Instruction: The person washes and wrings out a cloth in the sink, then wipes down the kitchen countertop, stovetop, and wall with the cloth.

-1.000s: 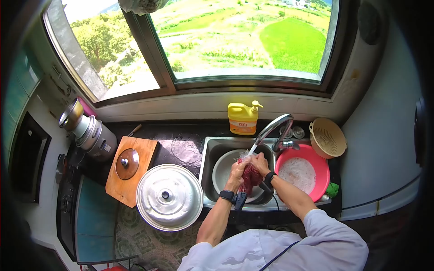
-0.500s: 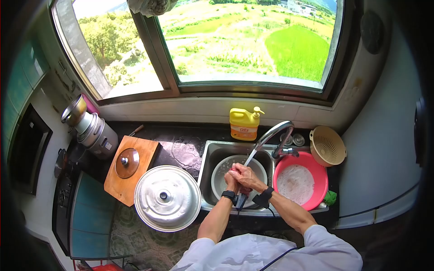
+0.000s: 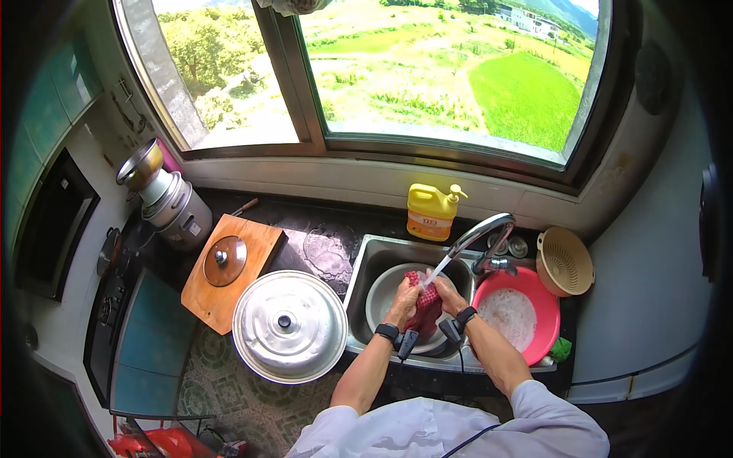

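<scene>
A red checked cloth [image 3: 426,296] is stretched between my two hands over the basin. My left hand [image 3: 403,303] grips its left side and my right hand [image 3: 450,296] grips its right side. Water from the curved faucet [image 3: 489,224] runs onto the top of the cloth. Below it, a pale round basin [image 3: 376,298] sits inside the steel sink [image 3: 357,278]. To the right of my right hand stands a pink basin [image 3: 547,309] holding foamy water. My arms and the cloth hide part of the inside of the sink basin.
A yellow pump bottle [image 3: 431,212] stands behind the sink. The tan strainer basket [image 3: 565,262] is at the right. On the left are a domed metal lid [image 3: 290,340], a wooden board [image 3: 202,294] with a glass lid [image 3: 224,261], and a cooker [image 3: 179,215].
My hands were clasped together under the water; now they are apart with the red checked cloth spread open between them. The whole view has shifted slightly.
</scene>
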Tool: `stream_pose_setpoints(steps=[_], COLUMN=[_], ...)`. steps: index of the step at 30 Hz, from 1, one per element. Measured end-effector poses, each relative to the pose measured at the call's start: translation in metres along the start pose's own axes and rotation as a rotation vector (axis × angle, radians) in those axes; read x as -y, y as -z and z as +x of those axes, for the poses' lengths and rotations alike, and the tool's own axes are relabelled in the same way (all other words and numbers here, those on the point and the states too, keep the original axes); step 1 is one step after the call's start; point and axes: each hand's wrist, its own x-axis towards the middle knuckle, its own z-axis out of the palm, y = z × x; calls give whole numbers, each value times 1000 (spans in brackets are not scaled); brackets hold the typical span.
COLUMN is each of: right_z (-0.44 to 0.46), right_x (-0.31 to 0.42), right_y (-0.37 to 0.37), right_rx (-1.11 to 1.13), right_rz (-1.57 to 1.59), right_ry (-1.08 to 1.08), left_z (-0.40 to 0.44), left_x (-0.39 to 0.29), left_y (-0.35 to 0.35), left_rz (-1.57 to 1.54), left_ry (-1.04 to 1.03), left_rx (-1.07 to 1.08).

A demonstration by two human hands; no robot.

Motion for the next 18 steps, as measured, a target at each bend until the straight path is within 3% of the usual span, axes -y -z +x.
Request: stream_pose_setpoints(steps=[1, 2, 4, 5, 6, 8, 9, 11, 12, 14, 17, 18], right_z=[15, 15, 8, 3, 0, -1, -19, -29, -34, -38, -19, -2], right_x=[-6, -8, -12, -9, -7, -1, 17, 18, 16, 12, 24, 27], right_y=[11, 9, -6, -13, -15, -20, -45, -64, -73, -83, -71, -53], right_rx=[1, 3, -106, -86, -92, -161, -282, -194, -98, -118, -386, -426], right_rz=[-206, -204, -517, -571, -573, -774, -1068, -1095, -1122, -1306, -1230, -1178], right_ry=[19, 23, 331, 460, 454, 548, 522, 547, 566, 573, 519, 375], left_z=[15, 26, 19, 21, 21, 36, 39, 43, 43, 35, 12, 8], left_x=[15, 22, 17, 12, 12, 39, 45, 44, 43, 35, 23, 23], left_y=[17, 24, 14, 11, 8, 31, 38, 43, 39, 16, -13, -14], left_rz=[38, 77, 87, 382, 679, 696, 494, 270, 271, 74, -213, -306], left_ry=[-54, -111, -175, -237, -291, -343, -202, 99, 102, 124, 155, 162], left_rx=[-7, -12, -130, -294, -453, -470, -469, -525, -522, -442, -336, -306])
